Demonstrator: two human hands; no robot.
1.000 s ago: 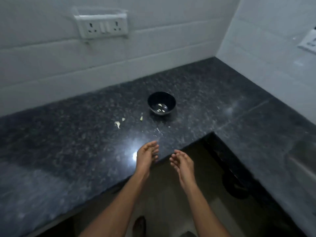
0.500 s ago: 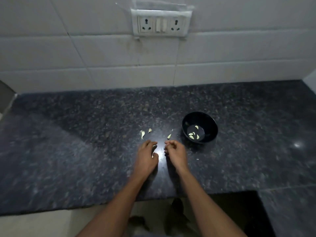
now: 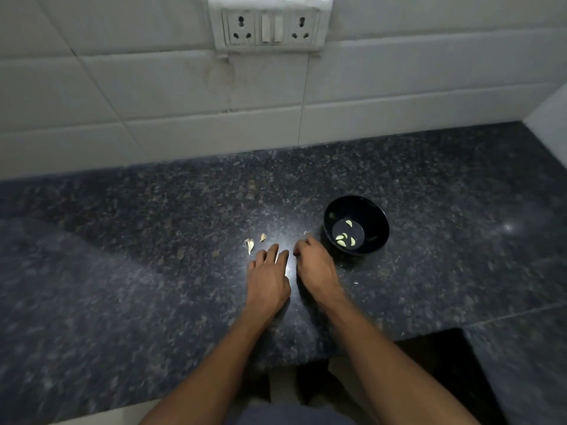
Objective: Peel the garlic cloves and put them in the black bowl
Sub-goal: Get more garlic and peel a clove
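Cloves lie peeled inside the bowl on the surface. Just left of the bowl, the right hand curls its fingers; what they pinch cannot be told. Farther left, the left hand rests with fingers straight, near two skins.

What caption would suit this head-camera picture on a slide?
Two hands on a dark granite counter beside a black bowl holding peeled garlic cloves.
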